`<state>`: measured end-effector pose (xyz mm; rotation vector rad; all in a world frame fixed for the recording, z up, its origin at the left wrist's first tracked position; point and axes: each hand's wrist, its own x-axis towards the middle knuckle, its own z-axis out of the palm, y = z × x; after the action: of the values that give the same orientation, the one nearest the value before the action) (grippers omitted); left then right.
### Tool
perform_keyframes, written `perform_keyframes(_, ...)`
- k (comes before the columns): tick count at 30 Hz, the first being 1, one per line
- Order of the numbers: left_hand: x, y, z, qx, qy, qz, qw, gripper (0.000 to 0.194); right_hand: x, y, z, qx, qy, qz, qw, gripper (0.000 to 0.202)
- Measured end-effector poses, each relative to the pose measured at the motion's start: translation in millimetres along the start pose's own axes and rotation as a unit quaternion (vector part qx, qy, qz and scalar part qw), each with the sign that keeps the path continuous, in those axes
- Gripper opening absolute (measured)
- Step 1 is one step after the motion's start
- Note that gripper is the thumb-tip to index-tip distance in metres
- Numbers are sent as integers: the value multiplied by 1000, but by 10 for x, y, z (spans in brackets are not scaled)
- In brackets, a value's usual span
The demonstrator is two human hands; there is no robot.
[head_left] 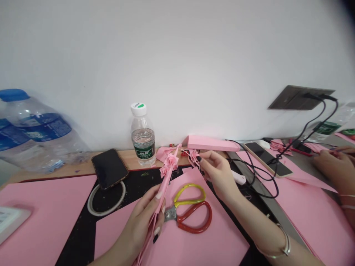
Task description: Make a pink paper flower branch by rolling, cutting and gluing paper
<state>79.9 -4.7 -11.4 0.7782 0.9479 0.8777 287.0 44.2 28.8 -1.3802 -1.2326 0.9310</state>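
Note:
My left hand (142,212) is closed around a long rolled pink paper stem (165,186). Folded pink paper flowers (169,163) cluster near its upper end. My right hand (220,173) pinches a smaller pink paper flower (193,156) just right of the stem's top; a thin strand seems to run between the two. Scissors with one yellow and one red handle (195,218) lie beside my left hand, on a pink paper sheet (216,242). Their blades are hidden behind that hand and the stem.
A small water bottle (144,144) stands against the wall, with a phone (109,168) and tape ring (91,201) to its left. Large bottles (47,129) are far left. Black cables (273,184) loop past another phone (267,159) on the right. Another person's hands (334,164) work at far right.

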Motion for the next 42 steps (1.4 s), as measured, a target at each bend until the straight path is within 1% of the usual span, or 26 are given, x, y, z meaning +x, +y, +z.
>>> perform_keyframes(2,-4,10,13,9,0,2,1000,51,-130,49,58,43,6,-24,999,14)
perform_keyframes(5,-2,9,21,34,-10,6,999,46,-255,163,158,82,-17,-36,996,8)
perform_keyframes(8,5,1,23,55,-20,11,998,44,-314,267,233,113,-41,-11,993,8)
perform_keyframes(13,-4,5,52,82,-27,11,996,54,-361,314,272,142,-71,23,987,15)
perform_keyframes(20,-24,-21,67,117,-18,3,993,73,-388,282,253,150,-82,28,985,19)
perform_keyframes(22,-27,-19,60,123,-20,-2,992,75,-392,292,253,148,-84,23,985,19)
perform_keyframes(26,-34,-6,51,141,-31,0,990,71,-391,319,255,138,-73,13,988,18)
perform_keyframes(30,-40,-1,59,146,-44,9,988,72,-389,323,251,131,-71,11,989,17)
perform_keyframes(38,-56,26,77,146,-27,16,989,66,-401,321,257,121,-63,21,990,15)
perform_keyframes(42,-49,32,64,153,-24,17,988,63,-414,348,251,103,-62,12,993,12)
